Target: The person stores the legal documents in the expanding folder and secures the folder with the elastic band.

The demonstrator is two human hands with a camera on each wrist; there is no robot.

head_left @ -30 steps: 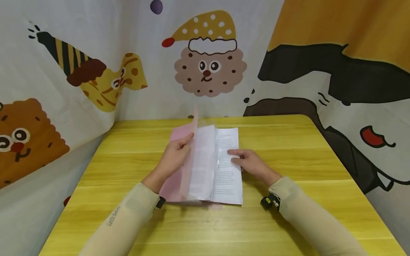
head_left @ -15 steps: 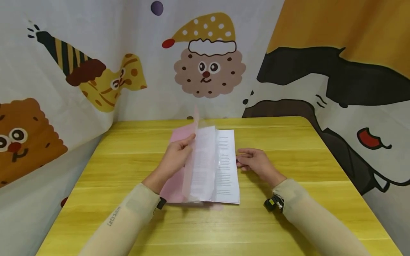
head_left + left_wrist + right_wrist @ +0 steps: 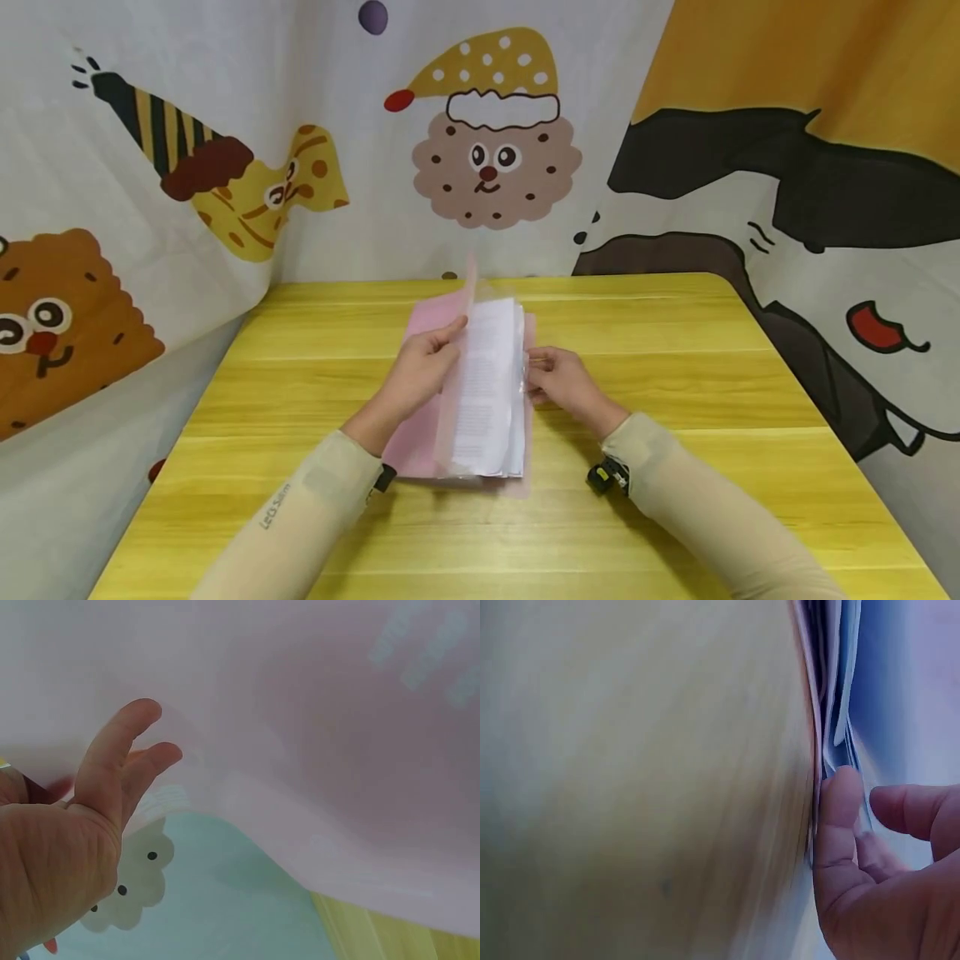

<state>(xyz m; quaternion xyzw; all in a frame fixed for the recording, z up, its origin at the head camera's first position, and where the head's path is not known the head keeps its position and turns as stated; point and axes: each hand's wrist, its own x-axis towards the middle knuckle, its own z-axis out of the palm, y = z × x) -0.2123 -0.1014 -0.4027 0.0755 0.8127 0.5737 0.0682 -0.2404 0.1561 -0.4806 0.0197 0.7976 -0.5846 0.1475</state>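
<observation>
A pink folder [image 3: 426, 433] lies on the table, its front cover [image 3: 470, 287] raised almost upright. My left hand [image 3: 416, 367] grips that cover's edge between thumb and fingers; in the left wrist view the cover fills much of the picture above the hand [image 3: 67, 825]. Inside are printed paper sheets [image 3: 486, 387] and clear plastic sleeves. At the stack's right edge, my right hand [image 3: 566, 382] touches the sheets with extended fingertips. Close up, its fingers [image 3: 836, 847] meet the layered sheet edges [image 3: 829, 712], the thumb a little apart on the other side.
The yellow wood-grain table [image 3: 675, 500] extends around the folder on every side. Behind it hangs a white curtain [image 3: 315, 50] with cartoon prints, meeting the table's far edge. A wrist camera [image 3: 607, 477] is strapped at the right sleeve.
The printed sheets that stuck out on the right have moved left into the folder, baring its pink right margin. My right hand has followed left along their edge; my left still holds the cover.
</observation>
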